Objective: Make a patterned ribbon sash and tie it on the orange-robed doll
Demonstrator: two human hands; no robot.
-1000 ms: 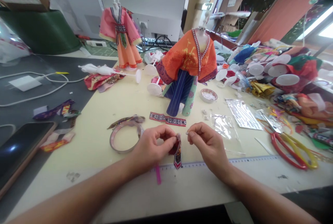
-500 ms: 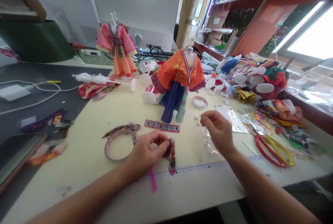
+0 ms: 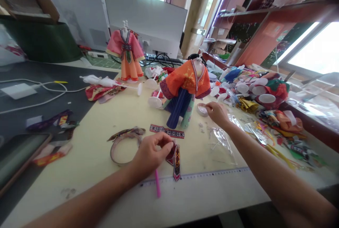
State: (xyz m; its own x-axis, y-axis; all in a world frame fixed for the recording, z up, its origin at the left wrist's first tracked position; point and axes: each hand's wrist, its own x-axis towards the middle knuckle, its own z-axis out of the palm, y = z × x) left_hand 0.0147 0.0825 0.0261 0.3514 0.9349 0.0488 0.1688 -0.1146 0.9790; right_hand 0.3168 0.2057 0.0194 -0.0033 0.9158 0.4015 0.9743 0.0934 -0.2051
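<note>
My left hand [image 3: 153, 150] is closed in a pinch on the upper end of a patterned ribbon [image 3: 176, 162], whose pointed tail hangs down with a dark red piece beside it. My right hand [image 3: 218, 114] reaches to a small round dish [image 3: 201, 114] with whitish bits in it. Its fingertips are pinched together at the dish's right rim; what they hold, if anything, is too small to make out. Just beyond my left hand lies a flat woven band [image 3: 167, 131]. A pink stick, possibly a pen [image 3: 158, 183], lies below that hand.
A doll form in an orange top [image 3: 182, 77] stands behind the band, and another in pink [image 3: 127, 53] farther back. A tape roll [image 3: 113, 150] lies left of my left hand. Clear plastic bags [image 3: 221, 145], a ruler [image 3: 212, 174] and scissors [image 3: 278, 153] lie at right.
My right hand has moved away from the small bits on the table, forward to the round dish. My left hand keeps its pinch on the ribbon. The view has shifted slightly.
</note>
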